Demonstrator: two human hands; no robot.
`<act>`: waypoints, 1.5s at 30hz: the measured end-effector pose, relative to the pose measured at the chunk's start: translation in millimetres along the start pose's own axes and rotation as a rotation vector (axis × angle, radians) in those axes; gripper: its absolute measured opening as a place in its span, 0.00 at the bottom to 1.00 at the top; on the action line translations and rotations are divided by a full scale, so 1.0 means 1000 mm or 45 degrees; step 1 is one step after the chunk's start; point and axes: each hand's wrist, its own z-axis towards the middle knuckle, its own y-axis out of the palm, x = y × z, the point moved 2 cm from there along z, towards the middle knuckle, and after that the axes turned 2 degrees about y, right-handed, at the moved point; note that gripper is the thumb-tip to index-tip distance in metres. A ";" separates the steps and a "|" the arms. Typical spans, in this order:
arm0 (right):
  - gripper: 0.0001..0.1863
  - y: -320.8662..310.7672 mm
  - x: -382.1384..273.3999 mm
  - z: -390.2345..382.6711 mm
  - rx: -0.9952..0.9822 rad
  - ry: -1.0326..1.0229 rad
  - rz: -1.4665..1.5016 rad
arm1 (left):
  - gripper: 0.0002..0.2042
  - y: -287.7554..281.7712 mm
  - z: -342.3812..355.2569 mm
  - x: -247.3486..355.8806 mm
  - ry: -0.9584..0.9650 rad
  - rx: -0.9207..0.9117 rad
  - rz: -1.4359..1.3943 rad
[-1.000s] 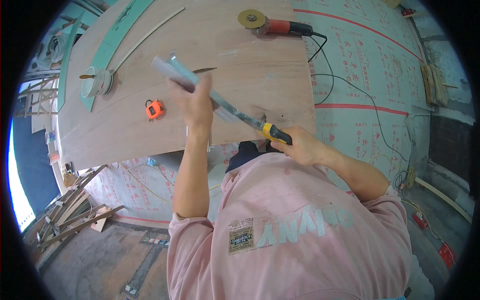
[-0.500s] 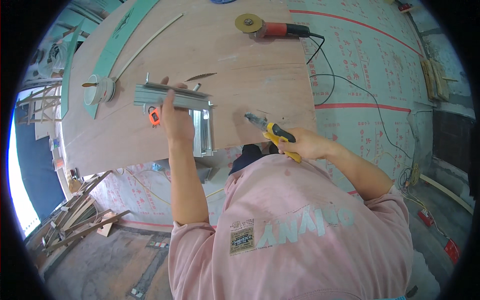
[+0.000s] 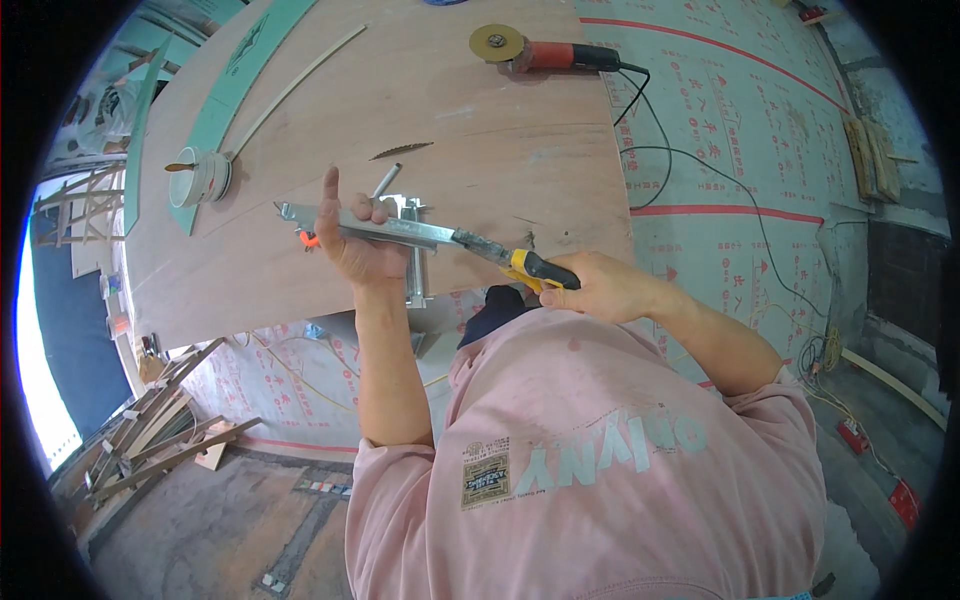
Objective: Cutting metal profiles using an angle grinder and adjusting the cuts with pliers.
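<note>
My left hand (image 3: pixel 358 250) grips a short silvery metal channel piece (image 3: pixel 422 234), now turned so that its narrow side shows, with the index finger pointing up. In my right hand (image 3: pixel 608 287) are pliers with yellow and black handles (image 3: pixel 540 268). Their jaws meet the channel's right end; whether they bite on it I cannot tell. Beneath the channel, another metal profile (image 3: pixel 417 285) lies at the board's near edge, partly covered. A short metal rod (image 3: pixel 387 180) shows just beyond my left fingers. Beside that hand an orange tape measure (image 3: pixel 309 239) is mostly hidden.
On the wooden board (image 3: pixel 500 130) lie an angle grinder (image 3: pixel 550 57), its cable trailing right, and a thin dark blade-like strip (image 3: pixel 402 150). A white tub (image 3: pixel 205 180), a wood strip (image 3: pixel 300 92) and a green board (image 3: pixel 240 75) are at left. Scrap timber (image 3: pixel 160 430) is piled lower left.
My left hand has turned, tilting the channel onto its edge and lowering it slightly. The pliers have moved left and down, and their jaws have come to the channel's right end.
</note>
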 end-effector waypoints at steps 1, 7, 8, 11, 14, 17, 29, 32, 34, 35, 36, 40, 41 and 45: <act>0.18 0.002 0.004 0.000 0.001 0.000 0.001 | 0.27 -0.001 0.002 0.001 -0.001 -0.073 -0.014; 0.18 0.016 0.023 0.002 0.172 -0.261 -0.195 | 0.28 -0.002 0.002 0.001 -0.001 -0.291 -0.112; 0.18 0.017 0.023 0.001 0.200 -0.297 -0.189 | 0.28 -0.002 0.002 0.002 0.004 -0.323 -0.130; 0.18 0.019 0.026 0.001 0.239 -0.328 -0.189 | 0.27 -0.001 0.000 0.002 0.000 -0.345 -0.143; 0.17 0.019 0.027 0.000 0.235 -0.297 -0.194 | 0.26 -0.004 -0.002 0.001 -0.007 -0.312 -0.144; 0.17 0.020 0.028 0.000 0.196 -0.258 -0.192 | 0.26 -0.006 -0.003 0.000 -0.020 -0.308 -0.151; 0.16 0.022 0.032 0.001 0.136 -0.229 -0.191 | 0.24 -0.008 -0.010 -0.001 -0.036 -0.312 -0.227; 0.16 0.025 0.037 0.001 0.166 -0.281 -0.173 | 0.24 -0.005 -0.011 0.000 -0.023 -0.327 -0.197; 0.17 0.025 0.038 0.001 0.225 -0.327 -0.157 | 0.24 -0.002 -0.012 -0.002 -0.021 -0.322 -0.212; 0.17 0.024 0.037 0.002 0.221 -0.341 -0.154 | 0.24 -0.002 -0.012 -0.002 -0.020 -0.317 -0.226; 0.17 0.023 0.037 0.002 0.218 -0.354 -0.152 | 0.24 -0.003 -0.011 -0.001 -0.019 -0.317 -0.226; 0.17 0.022 0.037 0.002 0.230 -0.332 -0.144 | 0.24 -0.003 -0.009 0.000 0.003 -0.361 -0.186; 0.17 0.020 0.033 0.002 0.213 -0.326 -0.164 | 0.24 -0.003 -0.009 0.000 0.007 -0.353 -0.195; 0.17 0.018 0.034 0.004 0.204 -0.292 -0.167 | 0.23 -0.002 -0.010 0.000 0.008 -0.359 -0.181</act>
